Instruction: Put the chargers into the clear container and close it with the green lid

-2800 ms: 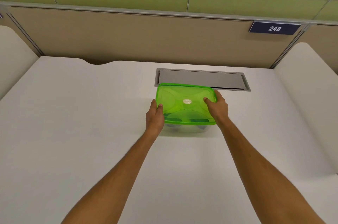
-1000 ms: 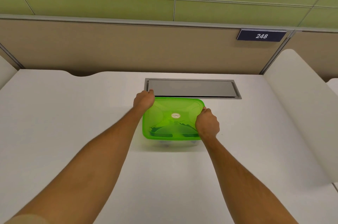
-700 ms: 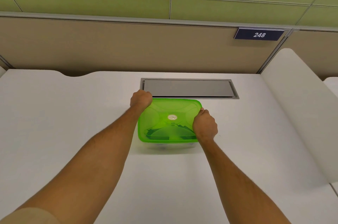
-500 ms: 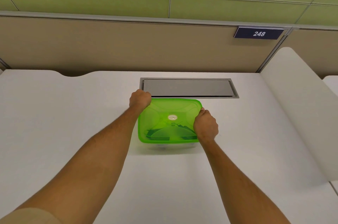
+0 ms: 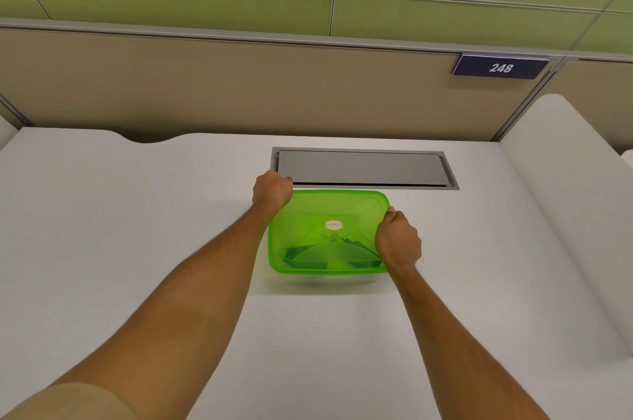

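The green lid (image 5: 329, 231) sits on the clear container (image 5: 310, 279) near the tabletop's (image 5: 137, 231) back edge. The left hand (image 5: 272, 191) curls closed over its far-left corner; the right hand (image 5: 397, 241) clenches its right edge.

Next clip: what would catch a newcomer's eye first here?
The bright green lid sits mid-desk on a clear container. The left hand presses its far left corner, the right hand its right edge. Behind lies a grey metal hatch; a "248" sign hangs upper right.
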Tool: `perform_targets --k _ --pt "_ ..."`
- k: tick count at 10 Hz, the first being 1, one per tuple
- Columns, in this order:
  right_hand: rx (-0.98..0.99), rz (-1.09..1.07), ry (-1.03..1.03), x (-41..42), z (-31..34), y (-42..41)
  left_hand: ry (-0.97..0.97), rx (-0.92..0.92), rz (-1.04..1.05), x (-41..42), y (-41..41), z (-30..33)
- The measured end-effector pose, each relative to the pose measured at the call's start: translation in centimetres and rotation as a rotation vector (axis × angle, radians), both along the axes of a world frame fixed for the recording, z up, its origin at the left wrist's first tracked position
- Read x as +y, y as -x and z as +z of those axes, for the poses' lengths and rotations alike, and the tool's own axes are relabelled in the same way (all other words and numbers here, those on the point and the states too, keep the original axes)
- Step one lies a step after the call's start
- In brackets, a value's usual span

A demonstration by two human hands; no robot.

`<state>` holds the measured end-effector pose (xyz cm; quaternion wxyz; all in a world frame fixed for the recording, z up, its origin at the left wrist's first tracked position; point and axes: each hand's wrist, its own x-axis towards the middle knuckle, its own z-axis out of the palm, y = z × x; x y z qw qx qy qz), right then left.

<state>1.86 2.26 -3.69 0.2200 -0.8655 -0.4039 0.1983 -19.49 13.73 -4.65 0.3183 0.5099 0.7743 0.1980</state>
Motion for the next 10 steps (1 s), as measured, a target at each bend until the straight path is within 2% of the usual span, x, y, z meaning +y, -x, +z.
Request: perform_targets --k 4,6,8,9,10 --pt "0.003 -0.065 -0.051 -0.4 0.1 -0.1 -0.081 0.028 0.037 -1.3 -0.2 1.0" --pt "0.048 -0.093 -0.025 -0.8 0.5 0.1 -0.161 0.154 -0.074 -2.4 0.0 1.9" --pt "0.135 -0.118 0.013 -1.0 1.5 0.0 -0.284 0.190 -0.206 -3.6 2.0 4.0" --pt "0.126 -0.082 0.043 -1.2 2.2 -0.3 -0.439 0.254 -0.252 -4.0 3.9 5.8" --pt "0.101 -0.042 0.026 -1.0 3.7 -0.4 -0.507 0.323 -0.258 -4.0 5.1 7.1"
